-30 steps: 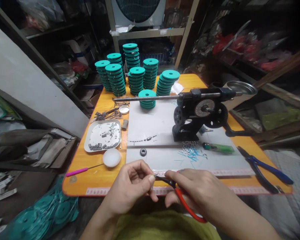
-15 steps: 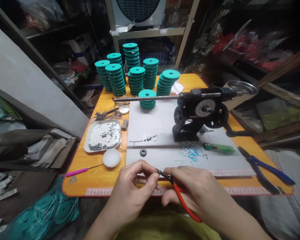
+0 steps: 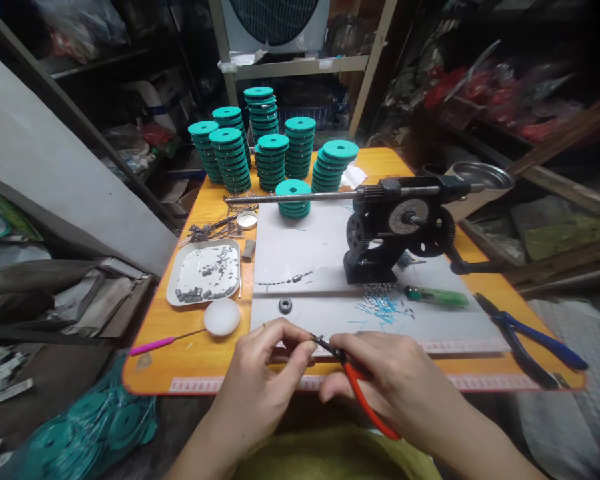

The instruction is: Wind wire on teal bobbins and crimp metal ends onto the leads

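Sits on the head, looks forward and down over the orange table, closest at its near edge.

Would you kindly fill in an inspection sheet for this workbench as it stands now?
Surface: orange table with a white board on it.
Job's things: red-handled pliers, tips at a small metal piece.
Clutter: teal disc stacks, black geared winder, tray of metal parts, blue-handled pliers, green lighter, pink-handled pick.
Grippers: left hand pinches the small metal piece; right hand grips the red-handled pliers.
Cables: nothing seen.
Surroundings: crowded shelves, a fan, teal discs on the floor.
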Available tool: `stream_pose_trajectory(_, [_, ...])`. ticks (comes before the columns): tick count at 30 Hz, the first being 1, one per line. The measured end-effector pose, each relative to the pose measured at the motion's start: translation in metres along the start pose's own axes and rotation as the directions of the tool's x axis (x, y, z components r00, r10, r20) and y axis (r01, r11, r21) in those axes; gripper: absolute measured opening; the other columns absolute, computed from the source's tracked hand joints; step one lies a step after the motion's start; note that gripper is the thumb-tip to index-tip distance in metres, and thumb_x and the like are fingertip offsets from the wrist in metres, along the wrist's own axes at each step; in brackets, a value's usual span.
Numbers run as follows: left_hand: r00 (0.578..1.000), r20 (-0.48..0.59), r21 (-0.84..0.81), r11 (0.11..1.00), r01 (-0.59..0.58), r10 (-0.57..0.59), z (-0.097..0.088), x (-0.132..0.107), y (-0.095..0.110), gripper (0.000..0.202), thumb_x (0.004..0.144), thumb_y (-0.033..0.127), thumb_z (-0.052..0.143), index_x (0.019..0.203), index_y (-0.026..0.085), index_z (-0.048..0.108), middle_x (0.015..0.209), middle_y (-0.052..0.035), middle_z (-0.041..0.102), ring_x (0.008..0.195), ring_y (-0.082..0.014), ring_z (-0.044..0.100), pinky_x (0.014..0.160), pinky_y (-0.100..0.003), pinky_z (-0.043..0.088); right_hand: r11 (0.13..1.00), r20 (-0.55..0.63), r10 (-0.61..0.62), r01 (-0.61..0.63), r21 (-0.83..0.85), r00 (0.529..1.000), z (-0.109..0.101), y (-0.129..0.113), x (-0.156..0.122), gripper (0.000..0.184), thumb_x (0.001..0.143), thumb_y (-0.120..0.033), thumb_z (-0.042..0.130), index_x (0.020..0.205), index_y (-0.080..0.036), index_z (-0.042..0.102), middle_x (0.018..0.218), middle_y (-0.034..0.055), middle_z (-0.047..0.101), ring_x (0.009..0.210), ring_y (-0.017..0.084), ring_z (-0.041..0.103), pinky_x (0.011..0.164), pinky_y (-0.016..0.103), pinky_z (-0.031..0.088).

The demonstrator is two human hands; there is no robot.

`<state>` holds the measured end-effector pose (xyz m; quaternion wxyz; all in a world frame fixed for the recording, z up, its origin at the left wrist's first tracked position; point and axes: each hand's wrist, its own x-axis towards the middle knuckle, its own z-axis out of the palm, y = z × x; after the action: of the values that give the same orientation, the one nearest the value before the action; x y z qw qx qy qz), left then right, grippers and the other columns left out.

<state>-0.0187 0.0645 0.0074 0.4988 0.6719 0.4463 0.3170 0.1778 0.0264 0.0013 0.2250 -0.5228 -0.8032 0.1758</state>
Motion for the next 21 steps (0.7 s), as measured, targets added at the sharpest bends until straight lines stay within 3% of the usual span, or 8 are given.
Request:
stream_pose_trajectory(10, [0.993, -0.007, -0.160, 0.981, 0.114, -0.117, 0.007, 0.007, -0.011, 0.017, 0.088, 0.033, 0.059, 0.082, 0.017, 0.061, 0.080, -0.0021, 0.062, 0.071, -0.0165, 0.068, 0.061, -0.023, 0.056, 1.000, -0.020, 0.028, -0.028, 0.001, 0.999, 0.012, 0.005, 0.006, 0.040, 0.094, -0.053, 0.048, 0.081, -0.016, 0.058, 0.064, 0.0018, 0.062, 0.055, 0.016, 0.055, 0.052, 0.027, 0.033])
stream_pose_trajectory(21, [0.980, 0.028, -0.188, 0.962, 0.200, -0.198, 0.011, 0.018, -0.023, 0.021, 0.086, 0.036, 0.060, 0.082, 0.016, 0.058, 0.077, -0.0041, 0.067, 0.065, -0.0185, 0.070, 0.062, -0.027, 0.057, 0.983, 0.124, 0.131, -0.113, -0.144, 0.984, 0.014, 0.007, 0.011, 0.040, 0.099, -0.048, 0.040, 0.077, -0.018, 0.056, 0.058, 0.0020, 0.062, 0.050, 0.017, 0.057, 0.050, 0.028, 0.028])
